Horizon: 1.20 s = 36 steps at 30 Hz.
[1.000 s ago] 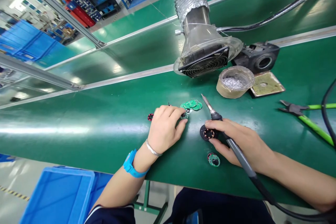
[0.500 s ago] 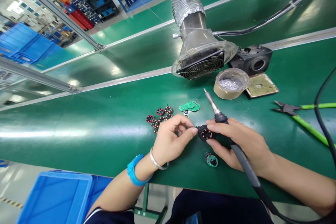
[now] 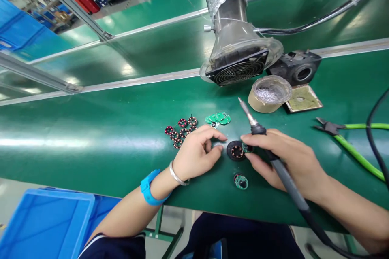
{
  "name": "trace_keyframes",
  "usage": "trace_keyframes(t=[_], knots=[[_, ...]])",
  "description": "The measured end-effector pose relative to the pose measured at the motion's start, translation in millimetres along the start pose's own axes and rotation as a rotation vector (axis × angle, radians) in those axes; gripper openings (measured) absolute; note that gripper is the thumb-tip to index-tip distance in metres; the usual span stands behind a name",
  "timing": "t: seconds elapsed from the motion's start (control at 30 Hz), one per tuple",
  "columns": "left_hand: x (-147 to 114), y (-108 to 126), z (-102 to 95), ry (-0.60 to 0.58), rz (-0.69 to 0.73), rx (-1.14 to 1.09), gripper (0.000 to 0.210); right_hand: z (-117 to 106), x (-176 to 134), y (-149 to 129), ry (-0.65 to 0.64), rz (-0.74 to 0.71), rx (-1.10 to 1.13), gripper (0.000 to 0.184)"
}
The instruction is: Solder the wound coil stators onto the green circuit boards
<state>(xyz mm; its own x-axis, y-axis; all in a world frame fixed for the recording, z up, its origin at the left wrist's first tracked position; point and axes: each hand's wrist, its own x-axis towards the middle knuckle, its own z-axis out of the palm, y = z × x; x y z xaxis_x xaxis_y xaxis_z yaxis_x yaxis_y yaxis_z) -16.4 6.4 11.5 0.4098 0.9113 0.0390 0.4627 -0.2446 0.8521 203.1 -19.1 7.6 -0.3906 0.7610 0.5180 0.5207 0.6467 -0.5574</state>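
Note:
My right hand (image 3: 291, 162) holds a soldering iron (image 3: 284, 178), its metal tip pointing up and away. Between that hand's thumb and forefinger is a small round green circuit board (image 3: 247, 148). Just left of the board, a black disc (image 3: 230, 154) lies on the bench with a copper-wound coil (image 3: 236, 152) in its middle. My left hand (image 3: 199, 149) is at the left of the disc, apart from it, thumb and fingers parted with nothing between them. Nearer to me lies another round circuit board (image 3: 241, 181), with something red at its edge.
Several copper-wound rings (image 3: 183, 132) and a pile of green boards (image 3: 217, 118) lie beyond my left hand. A fume extractor (image 3: 238, 62) hangs behind. Farther right are a tub of metal shavings (image 3: 263, 106), a sponge tray (image 3: 305, 99), an iron stand (image 3: 299, 68) and green-handled cutters (image 3: 354, 147).
My left fingers have let go at the disc and drawn back left. The right fingertips have left the disc's edge, and a small circuit board now shows between them. The view has shifted slightly.

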Motion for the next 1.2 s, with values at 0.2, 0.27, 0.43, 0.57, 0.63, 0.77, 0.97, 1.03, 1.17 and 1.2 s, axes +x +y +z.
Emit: trace_keyframes(t=[0.2,0.27,0.43,0.57,0.63,0.77,0.97,1.03,1.17,1.2], knots=[[5.9,-16.2,0.6,-0.146,0.143,0.114,0.009,12.3,-3.0,3.5,-0.142,-0.033,0.090,0.039],[7.3,-17.3,1.1,-0.152,0.189,0.078,0.006,13.6,-4.2,4.1,-0.159,-0.031,0.102,0.041],[11.4,-20.0,1.0,-0.175,0.338,-0.035,0.007,11.5,-3.6,5.1,-0.136,-0.009,0.081,0.043],[13.6,-21.1,2.8,-0.230,0.372,-0.055,0.007,12.6,-2.1,4.8,-0.126,-0.011,0.097,0.039],[13.5,-20.8,4.1,-0.217,0.367,-0.033,0.007,13.4,-2.1,4.8,-0.125,-0.017,0.114,0.040],[12.6,-19.4,6.1,-0.179,0.429,-0.038,0.006,13.0,-4.0,4.8,-0.095,-0.023,0.128,0.043],[13.3,-18.9,9.5,-0.184,0.422,0.031,0.007,14.8,-5.2,1.7,-0.010,-0.039,0.099,0.043],[13.5,-18.5,11.1,-0.185,0.389,0.046,0.006,15.8,-5.3,0.4,0.017,-0.046,0.096,0.042],[13.4,-16.6,13.1,-0.195,0.332,0.048,0.005,17.6,-8.1,-0.3,0.051,-0.066,0.099,0.044],[13.4,-16.2,13.0,-0.195,0.319,0.046,0.005,18.2,-9.1,-0.1,0.055,-0.072,0.096,0.043]])
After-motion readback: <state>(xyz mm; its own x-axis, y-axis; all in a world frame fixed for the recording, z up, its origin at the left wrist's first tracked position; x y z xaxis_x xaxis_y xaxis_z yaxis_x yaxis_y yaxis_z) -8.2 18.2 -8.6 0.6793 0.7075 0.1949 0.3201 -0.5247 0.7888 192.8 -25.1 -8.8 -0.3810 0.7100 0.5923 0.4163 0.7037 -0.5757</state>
